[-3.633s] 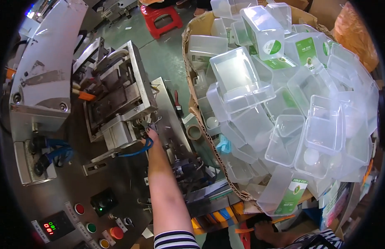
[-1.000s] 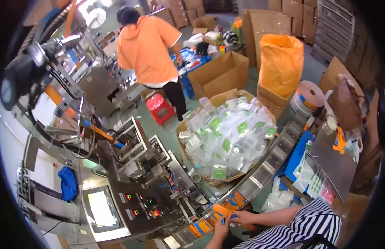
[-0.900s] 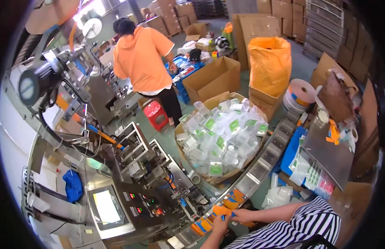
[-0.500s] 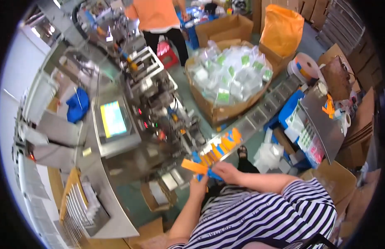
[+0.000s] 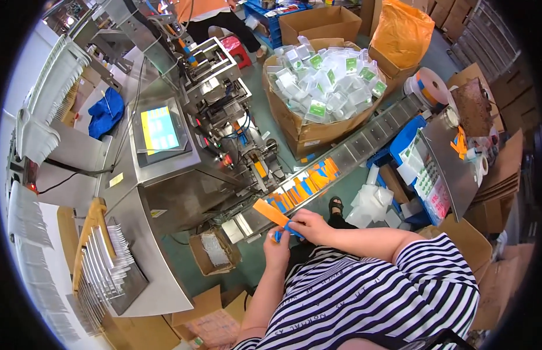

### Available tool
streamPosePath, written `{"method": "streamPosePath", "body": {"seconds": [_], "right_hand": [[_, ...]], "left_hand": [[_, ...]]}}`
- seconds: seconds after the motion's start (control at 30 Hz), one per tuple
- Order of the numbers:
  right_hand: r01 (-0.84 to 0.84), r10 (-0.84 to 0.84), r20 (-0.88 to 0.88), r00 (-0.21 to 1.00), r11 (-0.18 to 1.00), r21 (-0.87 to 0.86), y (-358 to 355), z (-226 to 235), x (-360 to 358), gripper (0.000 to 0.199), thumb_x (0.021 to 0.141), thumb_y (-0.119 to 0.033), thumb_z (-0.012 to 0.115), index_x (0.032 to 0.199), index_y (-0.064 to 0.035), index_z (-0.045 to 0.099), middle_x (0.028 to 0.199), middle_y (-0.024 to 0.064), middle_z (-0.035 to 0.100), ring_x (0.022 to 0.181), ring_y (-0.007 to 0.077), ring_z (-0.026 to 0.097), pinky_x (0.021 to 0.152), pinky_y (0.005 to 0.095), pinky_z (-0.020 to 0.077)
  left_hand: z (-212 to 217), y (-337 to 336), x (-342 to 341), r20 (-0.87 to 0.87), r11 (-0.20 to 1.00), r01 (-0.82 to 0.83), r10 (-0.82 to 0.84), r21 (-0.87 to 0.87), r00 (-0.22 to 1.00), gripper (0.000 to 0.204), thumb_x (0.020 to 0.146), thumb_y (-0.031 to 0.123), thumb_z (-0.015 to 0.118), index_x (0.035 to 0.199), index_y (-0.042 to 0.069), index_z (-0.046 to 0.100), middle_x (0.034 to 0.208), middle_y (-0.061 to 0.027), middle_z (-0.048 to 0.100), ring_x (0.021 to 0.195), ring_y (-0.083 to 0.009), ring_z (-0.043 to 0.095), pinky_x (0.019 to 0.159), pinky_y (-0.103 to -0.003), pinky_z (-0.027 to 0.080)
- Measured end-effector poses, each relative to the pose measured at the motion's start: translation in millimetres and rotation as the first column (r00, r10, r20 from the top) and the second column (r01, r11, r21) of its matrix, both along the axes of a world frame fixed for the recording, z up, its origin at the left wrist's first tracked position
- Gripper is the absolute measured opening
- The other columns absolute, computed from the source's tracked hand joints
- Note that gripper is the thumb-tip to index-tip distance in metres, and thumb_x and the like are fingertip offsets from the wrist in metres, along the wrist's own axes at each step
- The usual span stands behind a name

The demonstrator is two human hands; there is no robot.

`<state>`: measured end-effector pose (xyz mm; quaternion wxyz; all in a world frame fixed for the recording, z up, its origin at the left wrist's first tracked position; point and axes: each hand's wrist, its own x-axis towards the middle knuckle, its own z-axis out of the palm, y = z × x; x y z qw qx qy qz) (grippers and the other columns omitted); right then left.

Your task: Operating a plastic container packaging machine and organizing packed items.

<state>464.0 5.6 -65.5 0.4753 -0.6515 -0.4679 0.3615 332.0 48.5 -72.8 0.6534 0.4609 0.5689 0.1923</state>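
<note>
Close together in front of my body, both hands are closed on small flat orange and blue packets. My left hand (image 5: 276, 251) pinches a blue and orange end low down. My right hand (image 5: 312, 226) grips the blue part (image 5: 293, 229) from the right side. From between the hands a flat orange packet (image 5: 269, 212) sticks out toward the upper left. Just beyond them, a row of orange and blue packets (image 5: 309, 184) lies side by side on a metal conveyor (image 5: 355, 156). My fingers hide how many packets I hold.
Left of the conveyor stands a machine with a lit screen (image 5: 160, 129). Behind it sits a large carton (image 5: 309, 135) heaped with clear boxes. A small carton (image 5: 212, 251) is below the conveyor's near end. A wooden-handled rack (image 5: 96, 227) lies far left. A person (image 5: 206, 11) stands behind.
The whole view has shifted, with the machine and cartons sitting higher in it. Both hands still hold the packets together; the orange one now tilts more steeply. The person behind is partly cut off.
</note>
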Motion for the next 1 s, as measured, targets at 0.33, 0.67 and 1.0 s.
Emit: {"method": "streamPosePath", "body": {"seconds": [0.33, 0.67, 1.0], "right_hand": [[0.035, -0.035, 0.004, 0.999, 0.989, -0.141, 4, -2, 0, 0.015, 0.074, -0.016, 0.051, 0.071, -0.0016, 0.049, 0.068, 0.0113, 0.045, 0.066, 0.0254, 0.046, 0.060, 0.0309, 0.0381], [0.026, -0.091, -0.285, 0.954, 0.975, -0.222, -5, -18, 11, 0.021, 0.076, -0.022, 0.051, 0.073, -0.0010, 0.050, 0.070, 0.0097, 0.046, 0.066, 0.0191, 0.046, 0.060, 0.0291, 0.0376], [0.066, -0.093, -0.101, 0.990, 0.966, -0.248, -12, -10, 2, 0.020, 0.076, -0.020, 0.051, 0.075, -0.0003, 0.051, 0.070, 0.0092, 0.048, 0.065, 0.0177, 0.049, 0.059, 0.0279, 0.0394]], "left_hand": [[-20, 21, -70, -0.045, 0.924, -0.251, 0.274, 0.289, 0.961, 0.011, 0.075, 0.014, 0.054, 0.084, 0.008, 0.052, 0.061, 0.0037, 0.043, 0.049, -0.0041, 0.037, 0.040, -0.018, 0.029], [-66, 82, -179, 0.029, 0.675, -0.708, 0.719, 0.208, 0.695, 0.023, 0.076, 0.020, 0.051, 0.089, 0.000, 0.051, 0.075, -0.0101, 0.056, 0.064, -0.0171, 0.054, 0.050, -0.029, 0.043], [-1, 21, -46, 0.043, 0.966, -0.070, 0.083, -0.248, 0.996, 0.011, 0.071, 0.018, 0.060, 0.074, 0.010, 0.052, 0.054, 0.0044, 0.043, 0.042, -0.0048, 0.035, 0.036, -0.018, 0.026]]}}
